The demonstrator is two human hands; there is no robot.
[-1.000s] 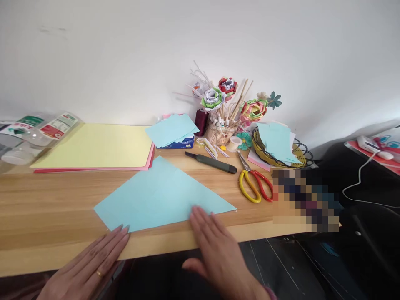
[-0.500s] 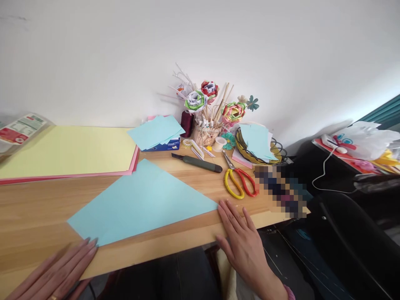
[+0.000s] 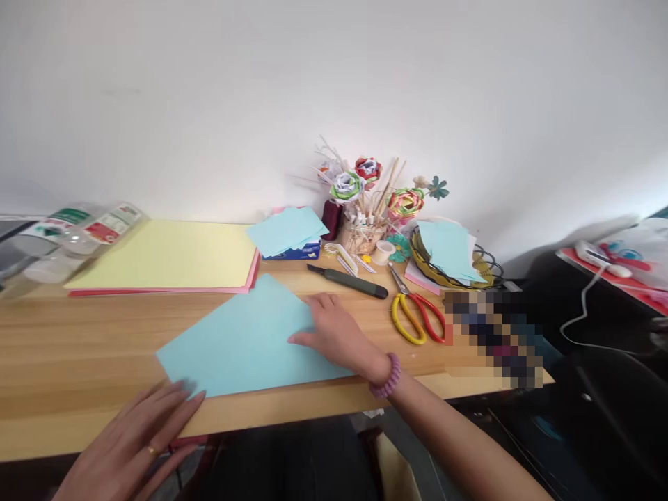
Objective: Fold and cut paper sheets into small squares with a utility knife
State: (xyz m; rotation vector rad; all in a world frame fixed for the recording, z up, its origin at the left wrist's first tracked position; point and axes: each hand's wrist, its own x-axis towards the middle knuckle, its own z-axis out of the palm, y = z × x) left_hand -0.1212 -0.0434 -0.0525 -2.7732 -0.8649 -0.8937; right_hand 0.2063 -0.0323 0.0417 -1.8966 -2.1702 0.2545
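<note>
A folded light-blue sheet of paper (image 3: 245,341) lies on the wooden table in front of me. My left hand (image 3: 133,431) is open, with its fingertips resting at the sheet's near left corner. Across the sheet's right part lies my right hand (image 3: 337,334), fingers bent a little and thumb spread apart; it hides the paper's right side. Beyond it is a dark green utility knife (image 3: 355,283). To the right of that hand lie scissors (image 3: 412,306) with one yellow and one red handle.
Yellow and pink paper (image 3: 167,257) is stacked at the back left, near clear plastic bottles (image 3: 83,233). Small blue sheets (image 3: 287,233) lie on a blue box. Behind stand paper flowers in a pot (image 3: 360,233). A basket (image 3: 451,261) holds more sheets. The table's front edge is close.
My right hand has moved left and away from me, from the sheet's right corner onto its right part. My left fingertips remain at the near left corner. The view has shifted.
</note>
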